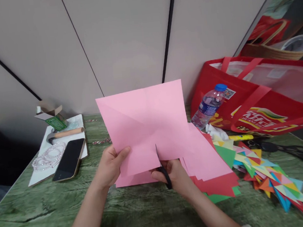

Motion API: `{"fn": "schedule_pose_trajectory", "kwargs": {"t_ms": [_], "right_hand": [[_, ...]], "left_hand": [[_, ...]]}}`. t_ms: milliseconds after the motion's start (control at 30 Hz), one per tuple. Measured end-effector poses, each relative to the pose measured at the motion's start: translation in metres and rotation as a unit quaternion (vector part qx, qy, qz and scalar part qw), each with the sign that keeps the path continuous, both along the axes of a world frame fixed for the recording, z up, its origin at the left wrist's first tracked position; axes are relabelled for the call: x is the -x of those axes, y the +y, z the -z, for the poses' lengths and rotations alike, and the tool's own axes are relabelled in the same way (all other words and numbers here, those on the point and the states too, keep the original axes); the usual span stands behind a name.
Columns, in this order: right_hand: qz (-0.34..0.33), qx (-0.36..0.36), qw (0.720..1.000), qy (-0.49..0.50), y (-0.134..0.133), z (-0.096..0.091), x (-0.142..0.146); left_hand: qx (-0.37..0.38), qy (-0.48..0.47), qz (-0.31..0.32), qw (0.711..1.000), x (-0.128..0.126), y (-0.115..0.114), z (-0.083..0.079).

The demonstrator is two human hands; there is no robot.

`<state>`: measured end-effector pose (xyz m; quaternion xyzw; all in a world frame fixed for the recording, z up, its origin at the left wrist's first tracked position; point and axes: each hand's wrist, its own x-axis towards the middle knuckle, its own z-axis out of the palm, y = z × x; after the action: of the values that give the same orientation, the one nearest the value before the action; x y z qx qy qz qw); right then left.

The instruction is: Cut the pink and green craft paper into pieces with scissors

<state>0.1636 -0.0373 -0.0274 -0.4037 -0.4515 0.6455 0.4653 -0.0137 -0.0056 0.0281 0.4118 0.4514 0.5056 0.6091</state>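
I hold a creased pink paper sheet (144, 121) up over the green table (139, 214). My left hand (110, 165) pinches its lower left edge, thumb on the front. My right hand (175, 177) grips black scissors (162, 167), whose blades have cut a short way up into the sheet's bottom edge. Under and to the right of the sheet lies a stack of pink, red and green papers (217, 182).
A phone (69, 159), a bead bracelet (48, 156), a hammer (65, 133) and a small green box (53, 119) rest on a white sheet at the left. A water bottle (209, 105) leans on a red bag (262, 99). Folded colourful paper pieces (276, 180) and another pair of black scissors (289, 149) lie at the right.
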Motion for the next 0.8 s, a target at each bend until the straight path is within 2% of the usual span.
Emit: {"fn": "schedule_pose_trajectory", "kwargs": {"t_ms": [133, 367, 800], "right_hand": [[0.008, 0.016, 1.0, -0.014, -0.001, -0.001, 0.001], [0.015, 0.016, 0.999, 0.027, -0.001, -0.003, 0.001], [0.015, 0.016, 1.0, -0.009, -0.001, 0.001, 0.001]], "left_hand": [[-0.015, 0.024, 0.003, 1.0, 0.001, -0.001, 0.002], [-0.053, 0.1, 0.006, 0.994, 0.007, -0.002, 0.01], [-0.059, 0.106, -0.001, 0.993, 0.007, -0.002, 0.009]]}}
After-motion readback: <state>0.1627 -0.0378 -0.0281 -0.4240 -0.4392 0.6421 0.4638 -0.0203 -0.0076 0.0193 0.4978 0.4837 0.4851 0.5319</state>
